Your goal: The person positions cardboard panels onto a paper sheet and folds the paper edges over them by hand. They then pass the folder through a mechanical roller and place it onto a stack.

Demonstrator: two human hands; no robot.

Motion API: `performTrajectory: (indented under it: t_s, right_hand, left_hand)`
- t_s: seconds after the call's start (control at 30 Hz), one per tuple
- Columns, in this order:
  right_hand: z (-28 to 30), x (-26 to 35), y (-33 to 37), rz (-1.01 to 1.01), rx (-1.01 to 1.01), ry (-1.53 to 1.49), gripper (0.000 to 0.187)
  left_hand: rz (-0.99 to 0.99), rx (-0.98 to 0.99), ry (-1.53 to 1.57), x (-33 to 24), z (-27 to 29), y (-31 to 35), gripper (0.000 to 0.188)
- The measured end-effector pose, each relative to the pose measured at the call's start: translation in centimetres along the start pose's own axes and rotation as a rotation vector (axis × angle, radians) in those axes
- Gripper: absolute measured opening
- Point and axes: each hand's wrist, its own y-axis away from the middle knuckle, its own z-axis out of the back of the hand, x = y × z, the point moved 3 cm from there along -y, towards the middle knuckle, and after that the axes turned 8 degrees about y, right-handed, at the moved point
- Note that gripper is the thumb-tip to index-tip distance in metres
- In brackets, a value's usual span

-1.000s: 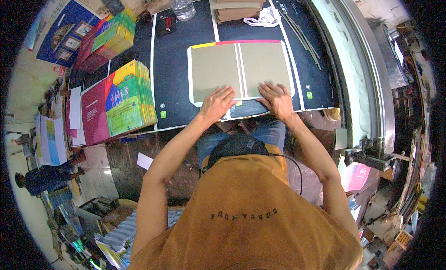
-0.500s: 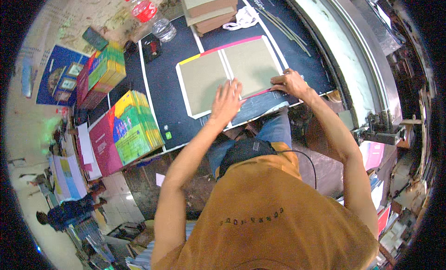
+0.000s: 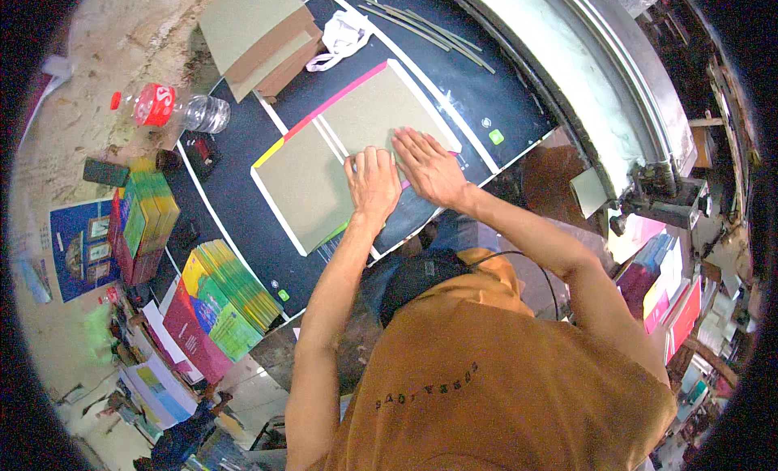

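head view: the right hand (image 3: 431,168) rests flat, released; the left hand (image 3: 375,184) curls beside it, grasp impossible to tell. both, neither nearer, touch the near side of the board cover (image 3: 305,178), ahead on the black table (image 3: 243,228), long axis slanting up rightward.

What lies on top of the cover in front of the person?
Two grey boards lie on the cover; the left hand and right hand rest over their near side. Patches beneath the hands, and the cover beneath the boards, are hidden.
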Motion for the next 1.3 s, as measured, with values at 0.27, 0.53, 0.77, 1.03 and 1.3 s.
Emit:
performTrajectory:
  t_s: [0.27,0.53,0.77,1.03,1.3]
  right_hand:
    - [0.3,-1.8,-4.6,-0.042,0.035,0.047,0.059]
    - [0.0,-0.4,-4.9,-0.091,-0.002,0.127,0.053]
    - [-2.0,7.0,-5.2,-0.124,0.126,0.131,0.079]
    - [0.2,-0.1,-5.3,-0.103,0.123,0.123,0.080]
    - [0.3,-0.6,-7.1,-0.029,0.018,0.160,0.056]
  left_hand:
    - [0.055,-0.168,0.239,2.1,0.2,-0.4,0.014]
    - [0.227,0.280,-0.101,6.2,4.9,7.7,0.081]
    - [0.217,0.212,-0.141,7.0,4.2,6.7,0.058]
    - [0.167,0.083,-0.004,11.3,6.1,8.8,0.034]
    - [0.383,0.060,0.109,9.6,5.6,6.8,0.039]
